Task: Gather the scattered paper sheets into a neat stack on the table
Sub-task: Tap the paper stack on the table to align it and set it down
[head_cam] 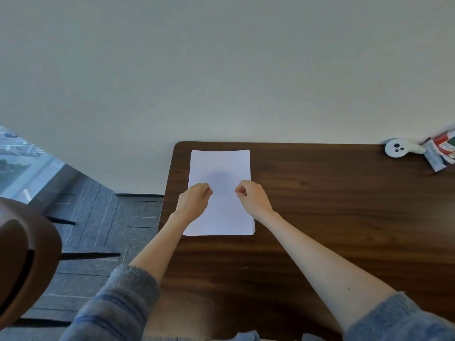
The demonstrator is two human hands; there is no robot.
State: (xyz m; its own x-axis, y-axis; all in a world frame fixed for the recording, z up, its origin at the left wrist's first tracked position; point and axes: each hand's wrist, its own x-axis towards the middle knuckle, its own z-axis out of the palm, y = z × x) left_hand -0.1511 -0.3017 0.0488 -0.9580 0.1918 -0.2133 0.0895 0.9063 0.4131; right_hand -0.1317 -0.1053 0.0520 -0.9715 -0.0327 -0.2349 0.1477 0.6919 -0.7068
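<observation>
- Now, from the head camera, I see the paper stack [219, 166] lying flat near the far left corner of the dark wooden table [320, 217], its edges closely squared and its long side running away from me.
- My left hand [194, 198] sits over the stack's left edge, fingers curled in toward the palm with nothing visible between them.
- My right hand [253, 196] sits over the stack's right edge in the same way, fingers curled and gripping nothing that I can see.
- I cannot tell whether the knuckles of either hand touch the top sheet or are just above it.
- Both forearms are bare, with grey-blue sleeves [123, 303] pushed up near the elbows.
- Far off at the table's back right edge lies a round white device [396, 149], touching a crumpled red, white and green packet [442, 151].
- Left of the table I see a brown chair [24, 254] on a dark floor [98, 217], with a window [14, 158] beyond it.
</observation>
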